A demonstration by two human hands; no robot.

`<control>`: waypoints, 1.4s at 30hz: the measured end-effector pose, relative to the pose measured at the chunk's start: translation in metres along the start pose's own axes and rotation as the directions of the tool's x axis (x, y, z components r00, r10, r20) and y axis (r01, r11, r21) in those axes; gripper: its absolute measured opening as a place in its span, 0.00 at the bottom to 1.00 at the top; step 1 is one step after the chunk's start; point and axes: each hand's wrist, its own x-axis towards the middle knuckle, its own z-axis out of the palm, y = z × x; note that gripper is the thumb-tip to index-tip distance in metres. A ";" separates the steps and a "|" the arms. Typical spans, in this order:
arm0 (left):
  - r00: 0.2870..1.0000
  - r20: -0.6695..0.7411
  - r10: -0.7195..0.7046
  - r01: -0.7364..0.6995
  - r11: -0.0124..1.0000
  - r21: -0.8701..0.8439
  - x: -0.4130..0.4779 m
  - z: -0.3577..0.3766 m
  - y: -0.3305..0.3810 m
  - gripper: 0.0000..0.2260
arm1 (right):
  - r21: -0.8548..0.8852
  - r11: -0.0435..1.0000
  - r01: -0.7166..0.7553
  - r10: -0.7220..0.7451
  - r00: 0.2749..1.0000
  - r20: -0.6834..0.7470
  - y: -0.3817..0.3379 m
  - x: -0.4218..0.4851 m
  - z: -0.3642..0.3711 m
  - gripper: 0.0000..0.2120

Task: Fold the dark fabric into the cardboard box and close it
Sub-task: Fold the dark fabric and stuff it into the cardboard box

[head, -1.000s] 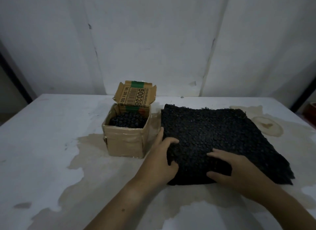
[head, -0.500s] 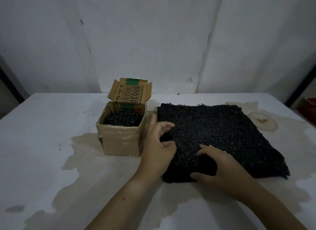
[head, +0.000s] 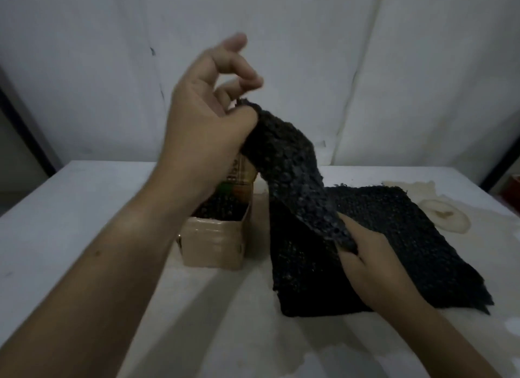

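A dark, bumpy fabric (head: 394,237) lies on the white table, right of a small cardboard box (head: 213,245). My left hand (head: 208,118) pinches a corner of the top layer and holds it high above the box, so that layer hangs down as a steep strip. My right hand (head: 368,262) grips the lower edge of that lifted layer near the table. The box stands open, its printed lid flap upright behind my left wrist, and dark bumpy material shows inside it. More fabric stays flat underneath.
The white table (head: 84,209) has worn brown patches around the box and at the right, with a round stain (head: 447,213) beyond the fabric. A pale wall stands close behind. A reddish object (head: 513,192) sits at the far right edge.
Both hands lay on the near left part of the flat fabric. My left hand has since lifted a corner of the top layer high, and my right hand now grips its lower edge.
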 end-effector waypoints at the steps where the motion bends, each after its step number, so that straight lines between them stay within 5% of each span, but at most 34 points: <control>1: 0.999 -0.004 0.048 -0.048 0.998 0.030 0.003 -0.014 0.007 0.20 | 0.031 0.999 0.041 -0.041 0.999 0.003 -0.013 0.007 0.007 0.22; 4: 0.985 -0.085 0.148 -0.126 0.968 0.216 0.004 -0.068 0.011 0.23 | 0.052 0.990 0.133 -0.138 0.984 0.110 -0.043 0.030 0.028 0.26; 9: 0.982 -0.189 0.012 0.067 0.910 0.408 -0.030 -0.151 -0.015 0.21 | -0.245 0.917 0.316 -0.256 0.934 0.249 -0.072 0.055 0.061 0.24; 13: 0.966 -0.020 -0.258 0.213 0.751 0.624 -0.065 -0.173 -0.042 0.18 | -0.322 0.891 0.320 -0.215 0.922 0.323 -0.078 0.065 0.073 0.23; 16: 0.971 0.082 -0.225 0.067 0.587 0.807 -0.072 -0.153 -0.052 0.17 | -0.425 0.848 0.316 -0.179 0.926 0.331 -0.079 0.071 0.077 0.24; 18: 0.965 0.156 -0.212 -0.005 0.578 0.816 -0.069 -0.139 -0.054 0.24 | -0.471 0.824 0.316 -0.153 0.924 0.351 -0.082 0.076 0.075 0.32; 20: 0.944 0.208 -0.257 -0.005 0.618 0.786 -0.062 -0.131 -0.057 0.21 | -0.450 0.834 0.319 -0.137 0.910 0.391 -0.088 0.079 0.072 0.38; 23: 0.882 0.223 -0.415 0.113 0.646 0.755 -0.050 -0.124 -0.068 0.20 | -0.247 0.945 0.213 -0.105 0.916 0.388 -0.093 0.085 0.063 0.39; 25: 0.828 0.263 -0.495 0.083 0.572 0.816 -0.044 -0.124 -0.079 0.13 | -0.194 0.966 0.173 -0.114 0.952 0.283 -0.089 0.092 0.063 0.28; 27: 0.778 0.290 -0.557 0.050 0.515 0.855 -0.039 -0.127 -0.087 0.10 | -0.381 0.891 0.247 -0.188 0.965 0.185 -0.084 0.100 0.066 0.20; 30: 0.722 0.299 -0.625 0.026 0.456 0.890 -0.030 -0.126 -0.093 0.30 | -0.509 0.826 0.243 -0.142 0.963 0.230 -0.081 0.109 0.078 0.29; 32: 0.680 0.314 -0.663 -0.034 0.400 0.916 -0.022 -0.121 -0.093 0.35 | -0.545 0.802 0.246 -0.089 0.950 0.298 -0.079 0.112 0.089 0.31; 39: 0.460 0.288 -0.840 -0.157 0.242 0.958 -0.001 -0.104 -0.097 0.30 | -0.666 0.709 0.232 0.092 0.906 0.414 -0.088 0.131 0.092 0.30; 42: 0.446 0.268 -0.854 -0.208 0.192 0.959 -0.010 -0.096 -0.101 0.29 | -0.657 0.734 0.174 0.221 0.853 0.472 -0.084 0.133 0.101 0.26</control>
